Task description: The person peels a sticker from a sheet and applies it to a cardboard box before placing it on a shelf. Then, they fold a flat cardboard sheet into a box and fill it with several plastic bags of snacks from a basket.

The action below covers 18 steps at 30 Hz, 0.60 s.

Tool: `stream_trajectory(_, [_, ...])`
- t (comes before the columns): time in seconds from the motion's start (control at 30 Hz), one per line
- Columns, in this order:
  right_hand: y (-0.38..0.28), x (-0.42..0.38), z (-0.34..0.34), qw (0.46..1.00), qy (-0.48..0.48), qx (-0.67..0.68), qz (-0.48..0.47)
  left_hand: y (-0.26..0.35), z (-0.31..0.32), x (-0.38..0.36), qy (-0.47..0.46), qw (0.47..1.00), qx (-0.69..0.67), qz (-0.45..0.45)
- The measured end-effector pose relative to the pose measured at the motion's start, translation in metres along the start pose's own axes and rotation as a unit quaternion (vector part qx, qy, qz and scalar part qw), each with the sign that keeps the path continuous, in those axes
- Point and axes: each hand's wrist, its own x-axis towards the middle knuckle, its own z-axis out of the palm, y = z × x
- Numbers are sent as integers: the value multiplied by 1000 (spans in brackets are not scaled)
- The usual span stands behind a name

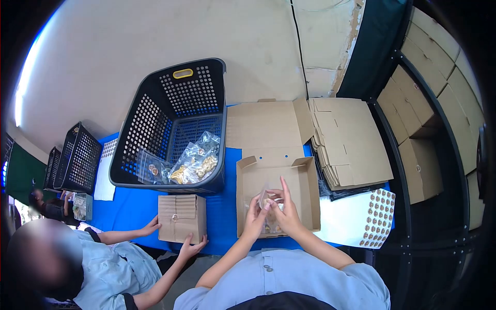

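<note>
Above an open cardboard box (310, 206), my left hand (253, 214) and my right hand (287, 209) meet, fingers pinching a small clear plastic bag (265, 199) between them. My right index finger points up, away from the bag. Inside the box, below my hands, lies another clear bag (271, 226) with small items that I cannot make out. The box's lid is folded back, away from me, on the blue table cover (227, 206).
A black crate (173, 124) holding bagged items stands behind left. Flat cardboard boxes (356, 139) are stacked at right, near a sticker sheet (377, 219). A co-worker (113, 268) at left holds a closed carton (181, 219). Shelves with cartons (421, 165) stand far right.
</note>
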Motion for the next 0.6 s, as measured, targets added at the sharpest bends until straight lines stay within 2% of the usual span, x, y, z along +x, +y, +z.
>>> stream_trajectory(0.03, [2, 1, -2, 1000, 0, -1, -2, -2, -3, 1, 5, 1000, 1, 16])
stream_trajectory(0.1, [9, 6, -9, 980, 33, -187, -56, 4, -1, -3, 25, 1000, 0, 17])
stream_trajectory(0.13, [16, 9, -15, 980, 32, -187, -57, 10, 1, -5, 46, 999, 1, 16])
stream_trajectory(0.27, [13, 18, -38, 994, 45, -100, -24, 16, -3, -7, 71, 996, 46, -18])
stream_trajectory(0.33, [1, 19, -42, 998, -15, 18, 63, 15, 0, -8, 79, 997, -7, 5])
stream_trajectory(0.37, [2, 18, -43, 998, -17, 16, 62, 12, 1, -8, 80, 997, -8, 7])
stream_trajectory(0.43, [8, 12, -44, 985, -161, 29, 50, 9, 5, -8, 47, 998, 41, 21])
stream_trajectory(0.47, [11, 8, -43, 985, -162, 28, 50, 7, 7, -8, 48, 998, 40, 21])
stream_trajectory(0.53, [16, 2, -38, 976, -142, 65, 151, 12, 13, -6, 54, 994, 86, 31])
stream_trajectory(0.57, [20, 1, -38, 973, -163, 54, 156, 10, 10, -5, 54, 994, 86, 32])
stream_trajectory(0.6, [19, 0, -37, 973, -164, 54, 155, 6, 5, -3, 63, 997, 54, -4])
